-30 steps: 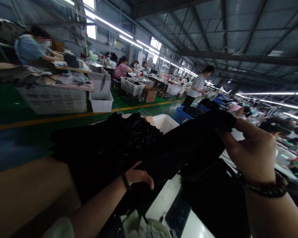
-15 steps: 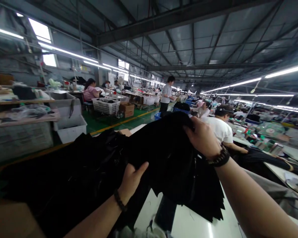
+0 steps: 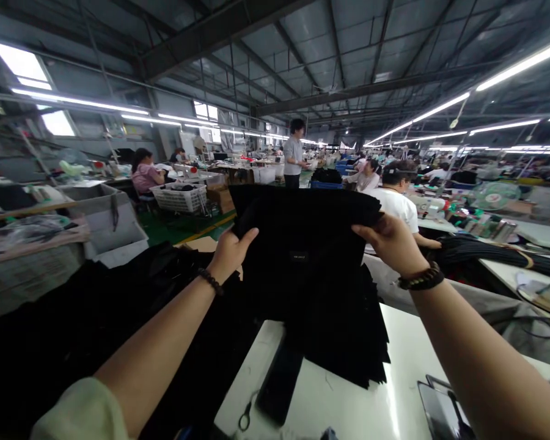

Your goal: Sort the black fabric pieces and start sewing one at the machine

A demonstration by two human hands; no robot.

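Note:
A black fabric piece (image 3: 302, 226) is stretched upright in front of me, with a small dark label (image 3: 299, 256) near its middle. My left hand (image 3: 231, 252) grips its left edge, thumb in front. At the upper right corner, my right hand (image 3: 396, 241) pinches the same piece between thumb and fingers. Below it, a stack of black fabric pieces (image 3: 343, 342) with jagged edges lies on the white table (image 3: 334, 403). To the left spreads a large heap of black fabric (image 3: 73, 318).
On the table lie a dark flat rectangular object (image 3: 280, 385), a small ringed tool (image 3: 244, 420) and a black-framed object (image 3: 440, 406). A co-worker in a white shirt (image 3: 398, 205) sits ahead right beside a black fabric bundle (image 3: 486, 250). Grey bins (image 3: 114, 229) stand left.
My left hand has risen and taken hold of the fabric's left edge. The piece is now spread between both hands with its label showing. My view has turned slightly right and down.

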